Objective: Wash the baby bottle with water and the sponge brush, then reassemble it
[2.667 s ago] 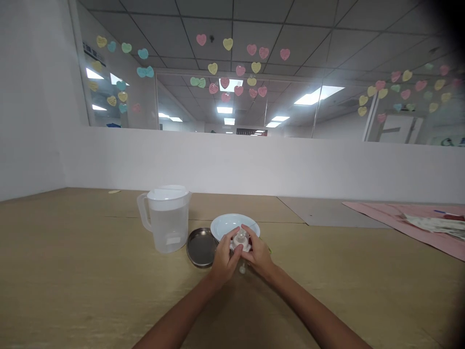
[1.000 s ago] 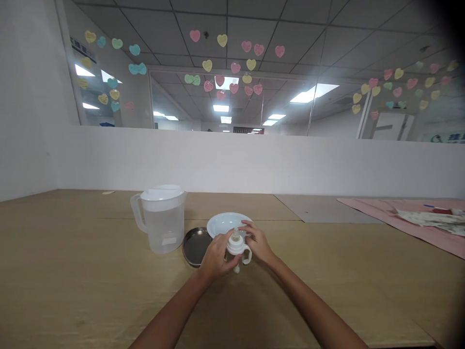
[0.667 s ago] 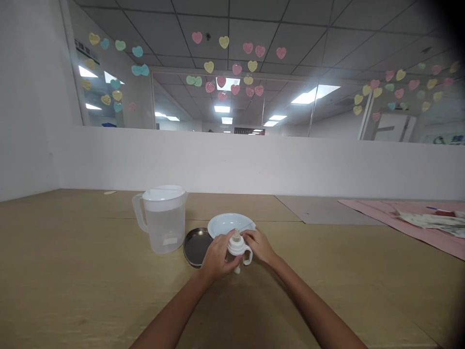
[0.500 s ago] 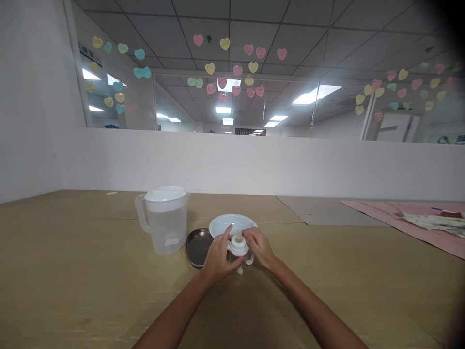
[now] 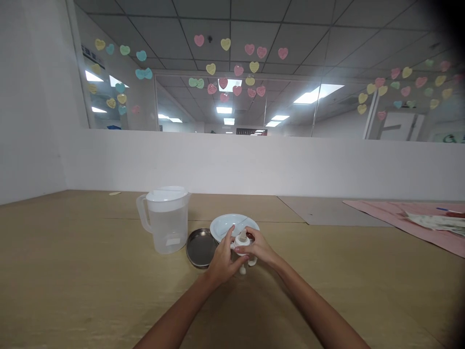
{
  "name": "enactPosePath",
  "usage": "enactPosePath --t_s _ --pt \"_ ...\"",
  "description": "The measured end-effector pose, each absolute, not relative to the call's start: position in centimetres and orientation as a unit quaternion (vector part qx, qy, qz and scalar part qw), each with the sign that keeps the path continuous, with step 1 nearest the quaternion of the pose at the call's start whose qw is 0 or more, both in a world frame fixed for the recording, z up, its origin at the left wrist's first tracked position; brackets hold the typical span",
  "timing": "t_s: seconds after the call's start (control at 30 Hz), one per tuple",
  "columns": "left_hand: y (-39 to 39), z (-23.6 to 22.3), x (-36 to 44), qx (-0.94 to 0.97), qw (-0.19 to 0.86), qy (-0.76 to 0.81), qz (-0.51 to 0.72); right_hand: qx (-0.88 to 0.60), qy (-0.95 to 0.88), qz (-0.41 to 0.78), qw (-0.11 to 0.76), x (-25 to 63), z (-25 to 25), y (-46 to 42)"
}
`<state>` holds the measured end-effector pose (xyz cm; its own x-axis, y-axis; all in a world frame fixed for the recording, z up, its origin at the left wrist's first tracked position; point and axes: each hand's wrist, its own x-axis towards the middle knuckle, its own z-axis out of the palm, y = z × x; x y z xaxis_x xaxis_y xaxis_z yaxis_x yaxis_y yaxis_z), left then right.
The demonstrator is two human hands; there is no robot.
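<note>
A baby bottle [image 5: 242,237] with a clear teat, a white collar and white side handles stands upright between my hands, just in front of a white bowl. My left hand [image 5: 222,260] is wrapped round the bottle's left side, its thumb across the front. The fingers and thumb of my right hand [image 5: 260,246] close round the white collar below the teat. Most of the bottle's body is hidden by my hands. Behind it, the white bowl [image 5: 220,224] holds a thin clear item that I cannot make out. A round dark metal tray [image 5: 200,248] lies left of my left hand.
A lidded translucent pitcher [image 5: 167,228] with liquid in it stands left of the metal tray. At the far right, a pink cloth [image 5: 378,212] carries a pale cloth and a blue pen. A white wall [image 5: 232,162] with a window above it borders the table's back.
My right hand has shifted from the bottle's right side onto its collar, with the thumb now across the front. My left hand stays round the bottle. The view has moved slightly.
</note>
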<state>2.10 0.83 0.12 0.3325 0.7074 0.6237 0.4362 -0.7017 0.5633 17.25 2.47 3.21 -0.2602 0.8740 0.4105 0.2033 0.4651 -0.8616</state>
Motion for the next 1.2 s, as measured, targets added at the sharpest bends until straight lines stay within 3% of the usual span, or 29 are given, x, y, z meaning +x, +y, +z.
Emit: enactPosePath --t_s 0.4,0.67,0.77,0.9,1.07,1.2 --pt "0.7 0.3 2.1 0.802 0.179 0.338 0.458 -0.387 -0.710 0.362 0.463 17.6 3.4 2.3" --pt "0.7 0.6 2.0 0.803 0.201 0.315 0.465 -0.295 -0.749 0.444 0.393 19.1 4.4 2.4" --pt "0.7 0.7 1.8 0.801 0.186 0.333 0.462 -0.338 -0.682 0.459 0.458 20.4 3.7 3.9" --pt "1.0 0.4 1.5 0.811 0.143 0.354 0.442 -0.507 -0.491 0.297 0.643 23.2 2.3 6.8" --pt "1.2 0.3 1.6 0.820 0.101 0.363 0.431 -0.460 -0.498 0.333 0.655 24.2 2.4 7.4" --pt "0.8 0.7 1.7 0.821 0.093 0.361 0.433 -0.411 -0.586 0.351 0.603 21.6 3.3 5.3"
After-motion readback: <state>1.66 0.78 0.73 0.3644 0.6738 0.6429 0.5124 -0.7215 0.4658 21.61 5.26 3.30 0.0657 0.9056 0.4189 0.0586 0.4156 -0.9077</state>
